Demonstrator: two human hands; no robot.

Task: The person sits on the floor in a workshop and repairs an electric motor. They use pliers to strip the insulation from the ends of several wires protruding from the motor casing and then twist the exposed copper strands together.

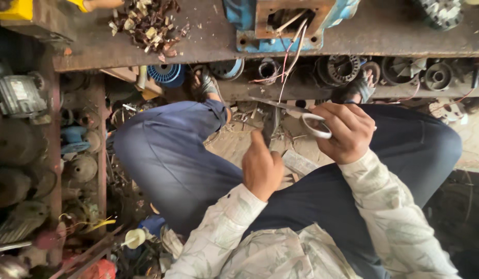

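White-handled scissors [301, 117] sit in the right hand's [345, 132] closed grip; the left hand [261, 168] pinches a dark strip [268, 132]. Blades passing near those fingers could nick them should the strip slip.

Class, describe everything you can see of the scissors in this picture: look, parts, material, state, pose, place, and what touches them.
The scissors have white loop handles, plastic by the look, and thin grey metal blades. The right hand grips them, fingers through a loop. The blades point left, roughly level, above the person's lap, and look nearly closed, though blur makes that uncertain. Their tips lie near thin wires hanging from the blue motor housing on the bench; contact cannot be told. The left hand holds a separate dark strip just below them.
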